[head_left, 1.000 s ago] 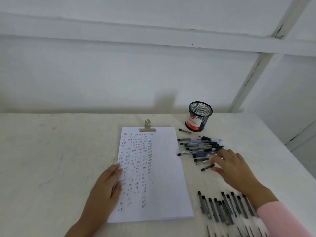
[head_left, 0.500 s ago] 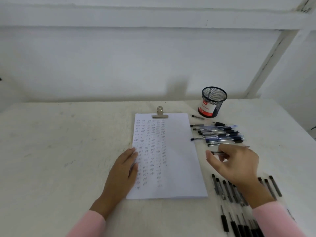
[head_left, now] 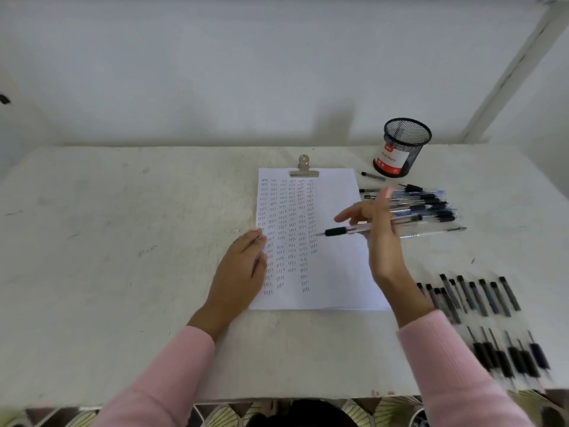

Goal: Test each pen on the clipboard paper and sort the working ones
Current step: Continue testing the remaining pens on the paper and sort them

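The left hand [head_left: 243,266] lies flat, fingers straight, on the left edge of the paper [head_left: 338,272], which is clipped to a clipboard in the middle of the table [head_left: 123,241]. The right hand [head_left: 380,232] is raised over the right edge of the sheet and holds a pen [head_left: 338,231]. Blur hides just how the fingers grip it, and one finger sticks up loosely. The pen lies almost level, its long axis running across the sheet from right to left. Its tip points at the last column of test marks [head_left: 311,229] and sits just beside it, with blank paper to the right of that column. The right hand is the nearer one, so the next move is probably to tilt the tip down onto that blank strip. A heap of pens [head_left: 431,208] lies behind the right hand, toward the table's far right corner, near a mesh cup [head_left: 403,146]. A row of pens [head_left: 480,295] lies along the near right edge.
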